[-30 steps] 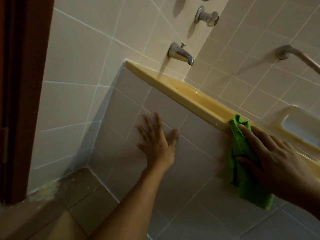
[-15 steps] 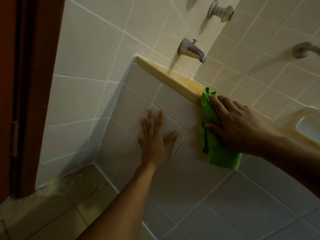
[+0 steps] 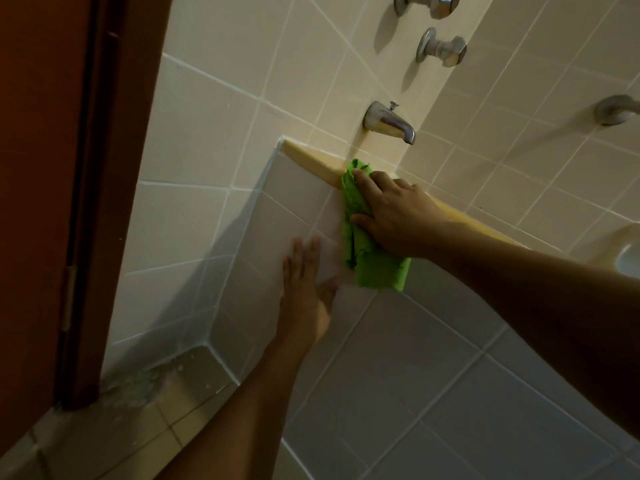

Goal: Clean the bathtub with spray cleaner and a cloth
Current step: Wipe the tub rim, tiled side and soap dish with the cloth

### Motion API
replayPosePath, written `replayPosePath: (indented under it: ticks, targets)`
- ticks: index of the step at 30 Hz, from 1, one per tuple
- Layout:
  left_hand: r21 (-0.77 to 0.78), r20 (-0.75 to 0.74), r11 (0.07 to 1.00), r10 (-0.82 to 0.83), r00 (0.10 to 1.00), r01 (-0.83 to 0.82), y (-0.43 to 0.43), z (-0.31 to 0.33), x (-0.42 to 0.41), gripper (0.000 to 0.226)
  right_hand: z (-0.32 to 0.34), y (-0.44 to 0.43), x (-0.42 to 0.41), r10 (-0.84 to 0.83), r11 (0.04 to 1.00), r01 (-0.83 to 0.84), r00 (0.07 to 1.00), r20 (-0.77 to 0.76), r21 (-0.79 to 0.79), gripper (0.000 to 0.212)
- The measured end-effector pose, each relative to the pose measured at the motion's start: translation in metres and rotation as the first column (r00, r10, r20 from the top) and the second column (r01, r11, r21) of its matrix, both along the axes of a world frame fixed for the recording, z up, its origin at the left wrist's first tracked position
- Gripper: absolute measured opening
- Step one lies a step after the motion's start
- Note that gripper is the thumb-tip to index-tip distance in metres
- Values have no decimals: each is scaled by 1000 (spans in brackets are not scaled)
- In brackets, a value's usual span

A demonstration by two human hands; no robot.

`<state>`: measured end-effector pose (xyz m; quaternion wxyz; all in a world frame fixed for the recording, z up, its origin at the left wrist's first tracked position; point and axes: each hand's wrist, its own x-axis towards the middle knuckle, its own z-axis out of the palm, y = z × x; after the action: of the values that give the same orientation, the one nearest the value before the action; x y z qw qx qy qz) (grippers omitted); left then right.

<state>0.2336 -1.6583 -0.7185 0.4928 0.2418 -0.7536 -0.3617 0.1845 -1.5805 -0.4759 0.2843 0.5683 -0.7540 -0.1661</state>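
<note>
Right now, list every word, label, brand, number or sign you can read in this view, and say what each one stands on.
No readable text anywhere in this view.
Green cloth: plain, no label showing.
Bathtub rim: no marking.
Spout and tap handle: no brand or hot/cold mark can be made out; the view is dim and soft.
Wall tiles and door frame: blank.

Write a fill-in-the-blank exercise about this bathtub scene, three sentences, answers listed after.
1. The right hand presses a ____ cloth against the yellow tub rim.
2. The left hand lies flat on the tub's tiled front and holds ____.
3. The metal spout sticks out of the wall ____ the cloth.

Missing words: green; nothing; above
</note>
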Motion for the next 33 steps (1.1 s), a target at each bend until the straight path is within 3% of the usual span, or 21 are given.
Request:
replayPosePath:
  ticks: [6, 12, 18, 25, 33]
  targets:
    - [27, -95, 995, -92, 991, 95, 6, 11, 19, 78, 4, 23, 0, 30, 1000, -30, 995, 93, -7, 71]
    - [222, -74, 967, -113, 991, 127, 10, 12, 15, 77, 4, 71, 3, -65, 998, 67, 987, 145, -9, 73]
    - [261, -34, 960, -95, 995, 100, -2, 5, 14, 85, 8, 105, 5, -130, 988, 121, 987, 95, 91, 76]
    - [202, -72, 968, -138, 988, 150, -21, -15, 14, 90, 9, 70, -1, -60, 992, 50, 995, 81, 117, 79]
    - [192, -156, 981, 5, 988, 25, -32, -41, 2, 99, 10, 2, 0, 5, 996, -14, 995, 97, 85, 81]
